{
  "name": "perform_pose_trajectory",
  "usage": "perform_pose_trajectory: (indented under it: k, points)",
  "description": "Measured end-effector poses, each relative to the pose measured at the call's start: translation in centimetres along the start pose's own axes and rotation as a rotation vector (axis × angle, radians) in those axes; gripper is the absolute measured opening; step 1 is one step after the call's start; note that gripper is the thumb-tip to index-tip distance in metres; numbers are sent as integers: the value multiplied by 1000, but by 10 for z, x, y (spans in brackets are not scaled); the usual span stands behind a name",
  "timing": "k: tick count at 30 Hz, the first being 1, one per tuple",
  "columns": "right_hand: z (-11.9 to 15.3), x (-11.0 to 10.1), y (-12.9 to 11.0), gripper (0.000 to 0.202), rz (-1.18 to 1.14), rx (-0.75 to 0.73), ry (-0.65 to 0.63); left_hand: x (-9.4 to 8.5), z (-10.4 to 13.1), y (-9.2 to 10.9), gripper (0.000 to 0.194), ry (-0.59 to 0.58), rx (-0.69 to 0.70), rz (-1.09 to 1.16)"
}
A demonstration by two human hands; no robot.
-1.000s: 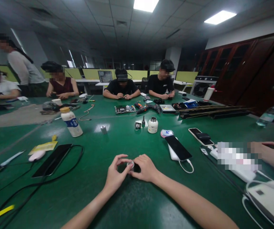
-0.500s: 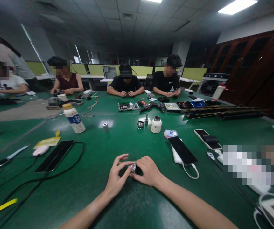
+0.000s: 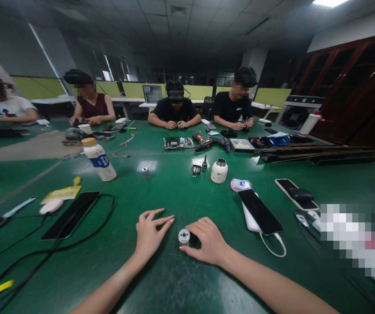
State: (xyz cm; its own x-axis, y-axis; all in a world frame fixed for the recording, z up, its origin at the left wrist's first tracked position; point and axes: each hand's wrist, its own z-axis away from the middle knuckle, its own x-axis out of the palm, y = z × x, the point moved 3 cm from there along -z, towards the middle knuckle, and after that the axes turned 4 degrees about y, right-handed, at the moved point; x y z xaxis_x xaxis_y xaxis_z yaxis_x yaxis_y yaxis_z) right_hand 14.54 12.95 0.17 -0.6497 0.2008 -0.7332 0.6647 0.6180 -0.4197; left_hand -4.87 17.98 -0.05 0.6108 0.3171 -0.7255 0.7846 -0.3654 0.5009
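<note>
A small silver metal cylinder stands upright on the green table, its round end with a dark centre facing up. My right hand grips it from the right between thumb and fingers. To its left, my left hand is apart from it, fingers spread and holding nothing. A second silver cylinder stands farther off, beyond my left hand. Behind my right hand are a white bottle with an open neck, a dark lid and a small dark bit-like part.
A capped drink bottle, a tablet and black cables lie left. Phones with a white cable are right. Farther back are a circuit board, power drills and several seated people.
My left hand has let go of the cylinder and moved left, its fingers opening out. My right hand still holds the cylinder, whose top now shows. The view has shifted slightly.
</note>
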Motion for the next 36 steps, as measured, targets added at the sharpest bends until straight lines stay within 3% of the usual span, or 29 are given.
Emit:
perform_pose_trajectory:
  k: [5, 11, 18, 28, 33, 36]
  points:
    - [-1, -1, 1, 36, 5, 4, 19, 5, 3, -1, 11, -46, 25, -93]
    - [0, 0, 1, 37, 37, 18, 37, -4, 12, 19, 17, 140, 122, 300]
    - [1, 0, -1, 31, 75, 33, -18, 0, 25, 43, 14, 31, 149, 457]
    - [1, -1, 0, 31, 10, 59, -55, -2, 26, 47, 12, -50, 266, 467]
    - [2, -14, -2, 65, -147, 75, -59, -4, 30, 48, 26, -127, 307, 419]
    - [1, -24, -3, 54, -261, 90, 17, -5, 32, 48, 42, -151, 301, 370]
